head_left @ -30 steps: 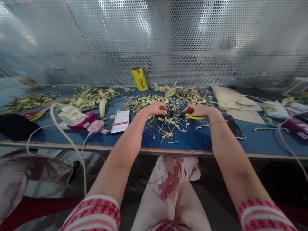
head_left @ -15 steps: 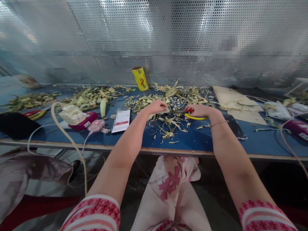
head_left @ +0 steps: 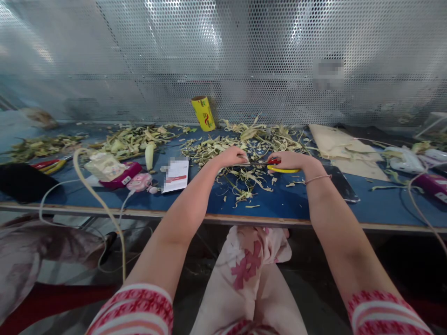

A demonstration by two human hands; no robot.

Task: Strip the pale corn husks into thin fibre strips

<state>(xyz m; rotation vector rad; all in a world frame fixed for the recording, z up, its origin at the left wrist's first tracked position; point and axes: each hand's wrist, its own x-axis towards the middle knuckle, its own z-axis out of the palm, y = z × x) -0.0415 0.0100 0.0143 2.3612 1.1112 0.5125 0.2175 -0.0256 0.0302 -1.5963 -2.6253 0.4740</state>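
Observation:
My right hand (head_left: 292, 161) grips scissors (head_left: 277, 165) with red and yellow handles, blades pointing left toward my other hand. My left hand (head_left: 230, 157) is closed over a pale green plant piece at the blade tips; the piece itself is mostly hidden under the fingers. Both hands hover over a heap of pale green husk trimmings (head_left: 247, 177) on the blue table (head_left: 279, 200).
A yellow roll (head_left: 203, 113) stands at the perforated back wall. To the left lie a white card (head_left: 175, 174), pink devices (head_left: 138, 182), a wrapped packet (head_left: 104, 165), cables and more trimmings (head_left: 134, 138). A dark phone (head_left: 340, 183) and cardboard (head_left: 340, 149) lie right.
My hands have shifted slightly toward each other and the scissor blades have closed in on the piece under my left fingers. Everything else on the table is unchanged.

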